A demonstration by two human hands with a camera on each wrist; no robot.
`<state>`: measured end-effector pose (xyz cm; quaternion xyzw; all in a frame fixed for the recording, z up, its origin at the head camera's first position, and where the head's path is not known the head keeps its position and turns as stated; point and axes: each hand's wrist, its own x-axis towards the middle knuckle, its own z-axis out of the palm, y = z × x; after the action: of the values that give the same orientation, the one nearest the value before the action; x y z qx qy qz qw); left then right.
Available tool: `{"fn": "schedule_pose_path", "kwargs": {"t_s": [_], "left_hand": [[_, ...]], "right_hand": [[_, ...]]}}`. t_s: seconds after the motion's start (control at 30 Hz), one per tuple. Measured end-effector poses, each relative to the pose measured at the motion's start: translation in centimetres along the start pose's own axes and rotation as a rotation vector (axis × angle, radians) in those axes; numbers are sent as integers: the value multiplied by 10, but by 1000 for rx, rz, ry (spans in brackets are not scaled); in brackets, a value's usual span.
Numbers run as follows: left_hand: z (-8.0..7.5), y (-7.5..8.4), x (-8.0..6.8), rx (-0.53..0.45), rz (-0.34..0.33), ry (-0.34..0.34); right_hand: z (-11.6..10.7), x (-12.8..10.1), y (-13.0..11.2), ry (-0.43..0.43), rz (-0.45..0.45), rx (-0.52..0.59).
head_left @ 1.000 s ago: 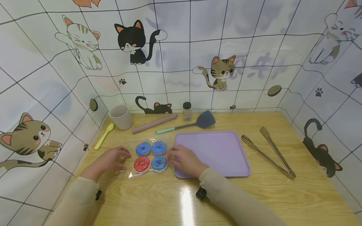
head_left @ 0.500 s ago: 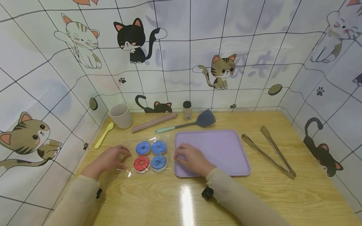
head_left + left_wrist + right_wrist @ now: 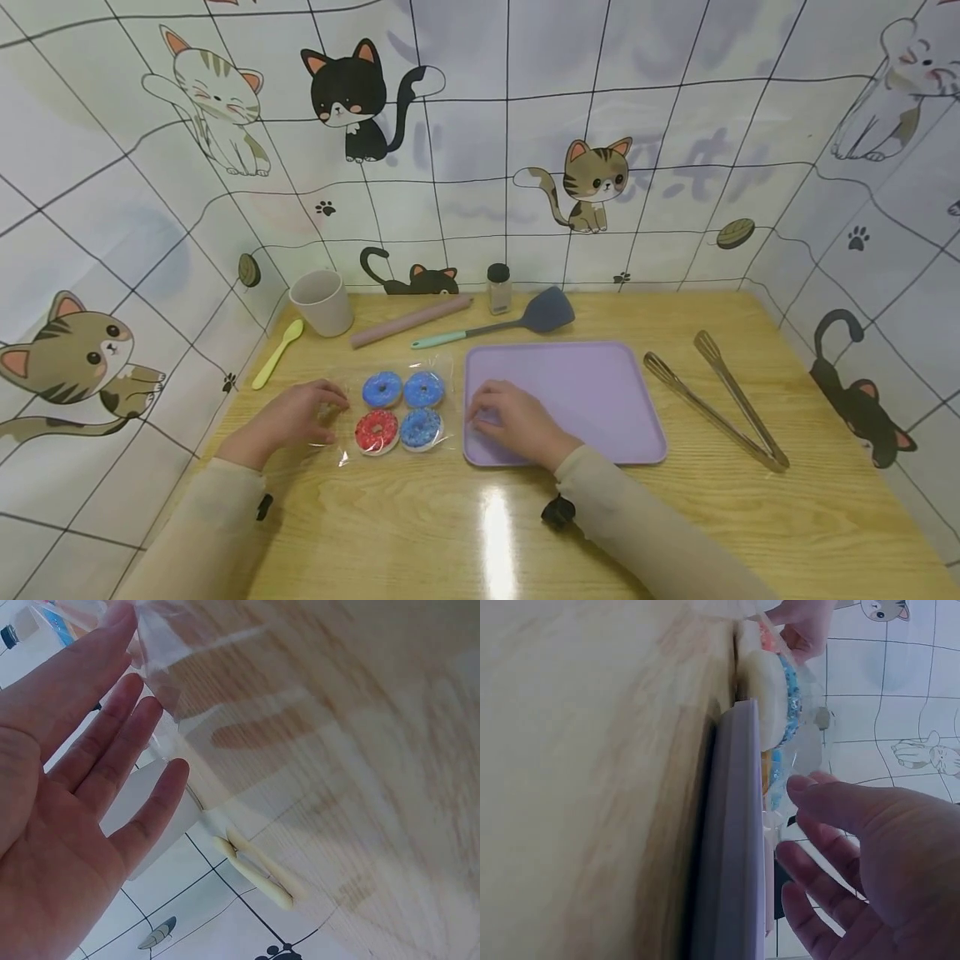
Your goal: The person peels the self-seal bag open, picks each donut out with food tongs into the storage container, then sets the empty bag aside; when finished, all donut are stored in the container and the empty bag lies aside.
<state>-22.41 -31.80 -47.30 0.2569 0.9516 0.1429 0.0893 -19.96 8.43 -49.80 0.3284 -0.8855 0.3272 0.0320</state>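
Two blue donuts [image 3: 382, 389] [image 3: 423, 388], a red donut [image 3: 377, 432] and a speckled blue donut [image 3: 422, 429] lie in a clear plastic bag [image 3: 343, 454] on the table. At the bag's left edge is my left hand [image 3: 300, 415], thumb and fingers apart. In the left wrist view, the clear film [image 3: 169, 656] meets its fingertips. My right hand [image 3: 521, 423] hovers over the left part of the lilac tray [image 3: 577, 392], holding nothing. The right wrist view shows its fingers [image 3: 817, 870] loosely bent above the tray's rim [image 3: 739, 847].
Behind the donuts stand a grey cup [image 3: 322, 304], a rolling pin [image 3: 412, 321], a black-capped shaker jar [image 3: 498, 292] and a spatula [image 3: 547, 311]. A yellow spoon [image 3: 277, 354] lies at left, metal tongs [image 3: 723, 408] at right. Cat-printed walls border the table.
My right hand has moved right, away from the bag's right edge and over the tray. The left hand stays at the bag. The head view has tilted slightly.
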Motion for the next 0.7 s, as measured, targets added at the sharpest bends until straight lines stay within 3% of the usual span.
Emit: {"fn": "schedule_pose_path", "kwargs": {"t_s": [0.13, 0.23, 0.53, 0.7], "left_hand": [[-1, 1, -1, -9, 10, 8], [-2, 3, -1, -12, 2, 9], [-9, 13, -3, -17, -6, -5], [-9, 14, -3, -32, -28, -15]], "right_hand": [[0, 3, -1, -1, 18, 146], [-1, 6, -3, -10, 17, 178], [-5, 31, -10, -56, -2, 74], [0, 43, -7, -83, 33, -19]]}}
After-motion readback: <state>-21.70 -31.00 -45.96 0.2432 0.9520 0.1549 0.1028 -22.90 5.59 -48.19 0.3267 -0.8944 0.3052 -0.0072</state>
